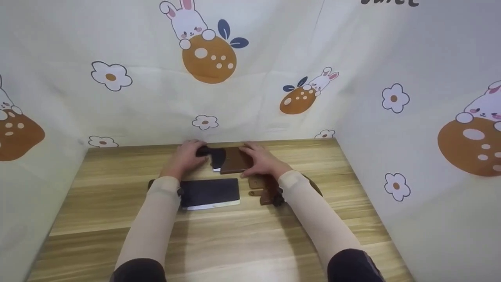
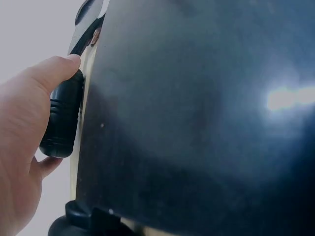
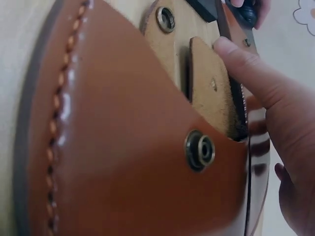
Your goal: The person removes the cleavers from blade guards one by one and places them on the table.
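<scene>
Glossy stitched leather sheath (image 3: 128,142); left hand (image 1: 187,157) grips ridged black handle (image 2: 64,115).

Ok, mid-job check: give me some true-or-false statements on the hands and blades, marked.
1. The left hand grips the black handle. True.
2. The right hand holds the brown sheath. True.
3. The brown sheath hides the smaller blade completely. False: part of the smaller blade shows beside it.
4. The large dark blade lies nearer the camera than the brown sheath. True.
5. The stitched leather piece lacks metal fittings. False: in the right wrist view, the stitched leather piece bears a metal snap.
</scene>
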A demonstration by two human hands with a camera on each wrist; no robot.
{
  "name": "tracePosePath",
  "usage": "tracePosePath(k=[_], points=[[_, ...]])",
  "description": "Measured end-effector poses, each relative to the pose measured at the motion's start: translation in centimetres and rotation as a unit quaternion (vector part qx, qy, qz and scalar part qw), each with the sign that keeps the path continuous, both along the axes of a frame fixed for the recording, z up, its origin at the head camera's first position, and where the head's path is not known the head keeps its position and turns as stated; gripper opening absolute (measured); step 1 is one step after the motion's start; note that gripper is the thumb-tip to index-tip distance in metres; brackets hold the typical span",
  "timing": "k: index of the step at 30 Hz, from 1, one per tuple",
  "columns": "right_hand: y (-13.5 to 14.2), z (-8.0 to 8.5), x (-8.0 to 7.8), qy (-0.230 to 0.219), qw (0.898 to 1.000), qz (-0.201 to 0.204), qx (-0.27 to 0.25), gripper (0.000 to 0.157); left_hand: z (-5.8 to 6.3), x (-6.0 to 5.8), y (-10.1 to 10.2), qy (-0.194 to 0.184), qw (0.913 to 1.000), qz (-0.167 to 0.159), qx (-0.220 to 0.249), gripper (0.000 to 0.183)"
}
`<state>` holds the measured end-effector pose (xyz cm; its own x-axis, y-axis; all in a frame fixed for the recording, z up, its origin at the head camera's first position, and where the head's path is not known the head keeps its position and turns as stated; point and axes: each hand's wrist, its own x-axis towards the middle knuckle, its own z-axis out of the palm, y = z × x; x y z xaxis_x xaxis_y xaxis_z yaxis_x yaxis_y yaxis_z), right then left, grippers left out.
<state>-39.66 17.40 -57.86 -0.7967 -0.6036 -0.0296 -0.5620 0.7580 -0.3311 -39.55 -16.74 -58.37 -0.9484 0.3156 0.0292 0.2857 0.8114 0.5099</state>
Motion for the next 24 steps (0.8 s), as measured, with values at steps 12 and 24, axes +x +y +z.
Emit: tracePosePath(k=[12,24], points=[[-0.4,-0.6,0.1,0.008,1.0,-0.028,0.004,0.113,-1.6,-0.5,0.3,0.024,0.9975,0.013,0.065,0.051],[-0.4,-0.9,-0.1,0.004,0.999,-0.037,0.014,0.114,-1.6,-0.7,0.9,0.021,0.9981,0.038,0.043,0.047]])
